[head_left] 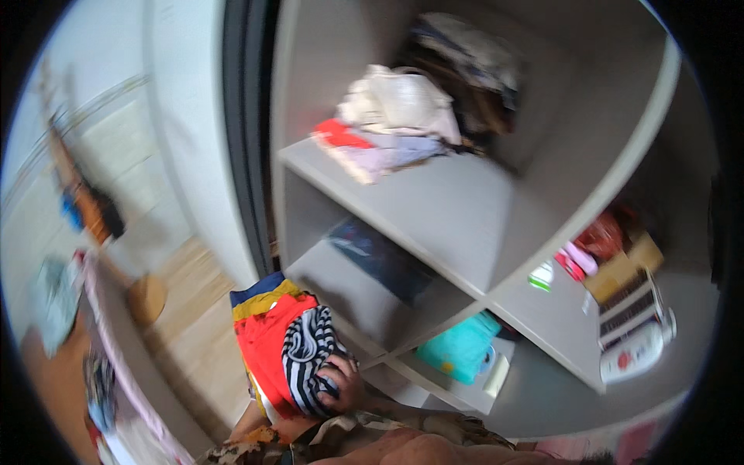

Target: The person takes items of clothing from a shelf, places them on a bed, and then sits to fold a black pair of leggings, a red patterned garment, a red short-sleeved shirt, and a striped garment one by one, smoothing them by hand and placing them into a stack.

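In front of me is a stack of folded clothes (267,333) with navy, mustard and red layers. A black-and-white striped garment (306,349) lies bunched on its right side. The fingers of my right hand (341,384) curl over this striped garment and press it against the stack. My left forearm (248,422) comes in under the near end of the stack; the left hand is hidden below the clothes, so its fingers do not show.
A grey cabinet shelf (434,198) carries white, red and lilac clothes (391,116). Dark folded fabric (380,256) lies in the compartment below, with a turquoise bundle (461,345) lower down. To the right are a cardboard box (624,267) and a white bottle (635,356). A pink-edged bed (128,364) stands left.
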A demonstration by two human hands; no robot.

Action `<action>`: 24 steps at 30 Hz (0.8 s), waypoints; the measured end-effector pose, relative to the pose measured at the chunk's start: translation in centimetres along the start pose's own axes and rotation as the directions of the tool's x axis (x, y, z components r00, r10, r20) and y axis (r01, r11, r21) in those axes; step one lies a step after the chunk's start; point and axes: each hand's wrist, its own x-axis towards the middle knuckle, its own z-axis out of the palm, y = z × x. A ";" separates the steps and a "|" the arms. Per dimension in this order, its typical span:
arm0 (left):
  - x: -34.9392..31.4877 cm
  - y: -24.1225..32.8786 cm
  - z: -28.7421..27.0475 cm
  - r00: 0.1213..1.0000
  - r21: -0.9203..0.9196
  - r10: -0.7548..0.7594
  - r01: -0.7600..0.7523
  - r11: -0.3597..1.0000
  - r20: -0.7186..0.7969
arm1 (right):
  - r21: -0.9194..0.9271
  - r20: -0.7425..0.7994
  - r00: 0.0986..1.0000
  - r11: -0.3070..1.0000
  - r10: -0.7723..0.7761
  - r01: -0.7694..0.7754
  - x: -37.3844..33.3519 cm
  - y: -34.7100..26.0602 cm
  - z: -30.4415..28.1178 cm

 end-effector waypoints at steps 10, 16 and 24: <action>-29.9 -21.2 -2.2 0.679 -0.422 -0.181 -0.208 0.882 -0.712 | 0.330 0.334 0.894 0.925 -0.299 0.187 -3.1 -3.3 5.7; -33.0 -25.4 0.5 0.401 -0.480 -0.312 -0.440 0.759 -0.861 | 0.594 0.511 0.736 0.801 -0.445 0.072 -3.0 -4.1 11.6; -33.1 -22.5 -11.7 0.398 -0.387 -0.189 -0.507 0.770 -0.898 | 0.676 0.623 0.559 0.736 -0.548 -0.033 -6.8 -12.5 22.0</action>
